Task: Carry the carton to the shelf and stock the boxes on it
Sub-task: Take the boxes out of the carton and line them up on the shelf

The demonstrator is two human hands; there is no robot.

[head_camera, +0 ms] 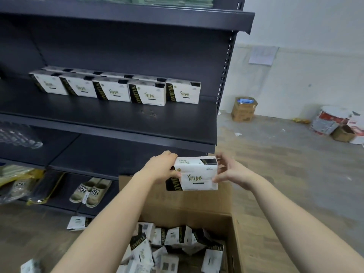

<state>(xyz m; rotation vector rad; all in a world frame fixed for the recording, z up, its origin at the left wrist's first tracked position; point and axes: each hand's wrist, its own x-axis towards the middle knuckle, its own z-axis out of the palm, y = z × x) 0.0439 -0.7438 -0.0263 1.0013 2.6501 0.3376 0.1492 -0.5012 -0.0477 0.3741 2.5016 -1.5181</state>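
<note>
A white and black box (197, 175) with green characters hangs in the air between my two hands, above the open brown carton (197, 205). My left hand (161, 168) grips its left end. My right hand (232, 172) pinches its right end. Several more such boxes (173, 247) lie jumbled inside the carton. On the dark shelf (118, 119) above, a row of several identical boxes (126, 91) stands toward the back, with bare shelf in front of it.
One box (77, 223) lies on the floor under the lowest shelf. Slippers (91, 191) and packaged goods (29, 182) fill the bottom shelf. At the far right, cardboard boxes (244, 109) and a paint bucket (327, 120) stand on the floor by the wall.
</note>
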